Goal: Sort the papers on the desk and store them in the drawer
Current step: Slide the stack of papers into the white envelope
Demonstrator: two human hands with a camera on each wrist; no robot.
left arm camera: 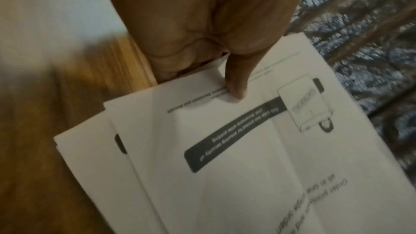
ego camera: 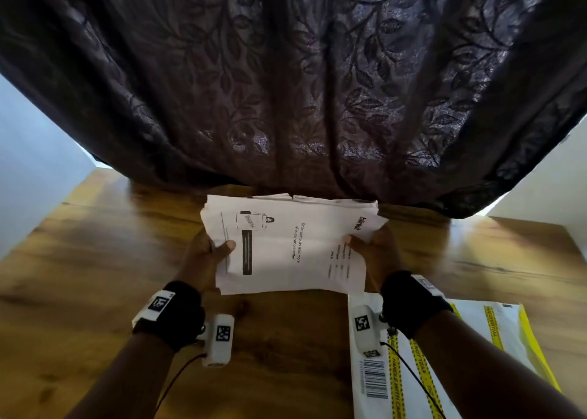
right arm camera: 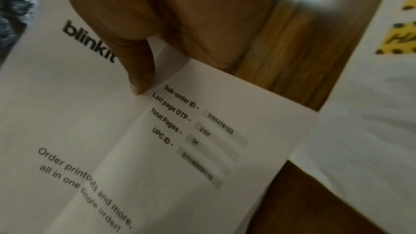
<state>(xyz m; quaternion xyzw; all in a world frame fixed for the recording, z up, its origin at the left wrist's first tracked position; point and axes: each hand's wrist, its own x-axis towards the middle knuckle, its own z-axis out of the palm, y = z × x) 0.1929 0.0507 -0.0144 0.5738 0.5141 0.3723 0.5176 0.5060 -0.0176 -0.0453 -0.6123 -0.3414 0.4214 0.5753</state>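
Above wooden desk [ego camera: 95, 259], before dark curtain [ego camera: 286, 85] | paper stack [ego camera: 286, 247], several sheets, top printed "blinkit" | left hand [ego camera: 203, 256] pinches left edge, thumb on top | right hand [ego camera: 374, 247] pinches right edge | white-yellow mailer [ego camera: 476, 355] flat at near right.

A dark curtain [ego camera: 292, 85], patterned with leaves and catching some shine on its folds, is hanging across the far side of the view and reaching down to the back edge of the wooden surface. A white mailer bag [ego camera: 444, 364] is lying flat at the near right, carrying yellow warning tape strips (the wording along them is partly readable as "handle with care") and a barcode label [ego camera: 375, 379] near its left edge. A yellow layer is showing along the bag's right border. Pale walls are standing at the far left [ego camera: 28, 170] and far right.
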